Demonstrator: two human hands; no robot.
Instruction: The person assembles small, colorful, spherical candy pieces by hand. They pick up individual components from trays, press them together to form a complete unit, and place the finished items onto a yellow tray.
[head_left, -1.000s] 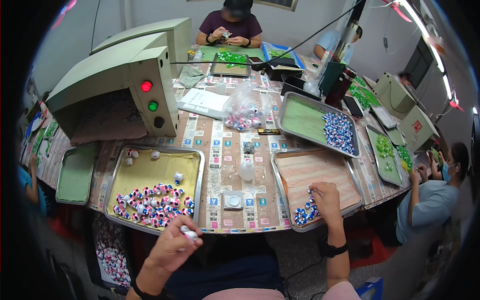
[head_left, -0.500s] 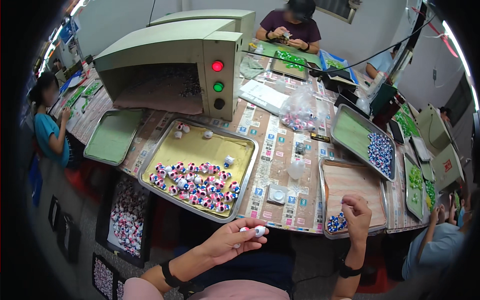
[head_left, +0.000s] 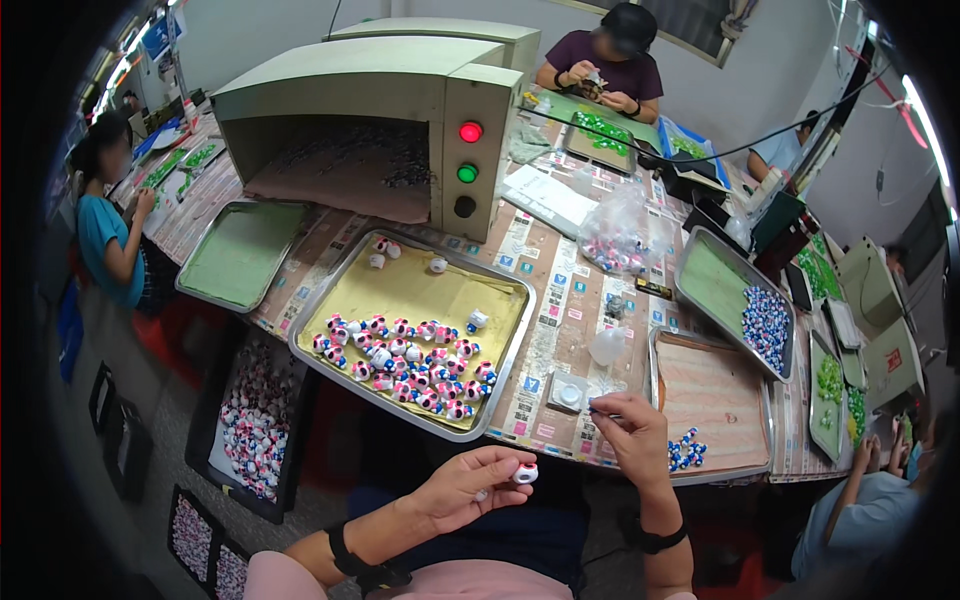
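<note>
Left hand (head_left: 470,488) is pinched shut on one small white toy piece (head_left: 524,473), held at the fingertips with the pink-and-blue face turned roughly toward the camera; it sits off the table edge, over my lap, not touching anything else. Right hand (head_left: 632,432) is closed too, thumb and forefinger nipped on something thin and pale at the tips, maybe a small blue-tipped part, too small for me to name. So both hands are loaded, neither free. Key relation: the piece lies just left of and slightly below the right fingertips, near but apart, with a clear gap between the hands. The right hand is the nearer of the two to the table. It hovers over the front edge, between the small white dish (head_left: 569,393) and the pink-lined tray (head_left: 712,400). The little heap of blue bits (head_left: 686,450) in that tray lies just right of the right hand, near its wrist. The piece looks roundish, so I see no real long axis; its painted face is the only orientation cue I get. The yellow-lined tray (head_left: 400,295) with the batch of matching white-pink pieces (head_left: 405,358) lies up and left of the left hand, well apart from the held one. A clear squeeze bottle (head_left: 606,346) stands beyond the right hand, further in on the table.
</note>
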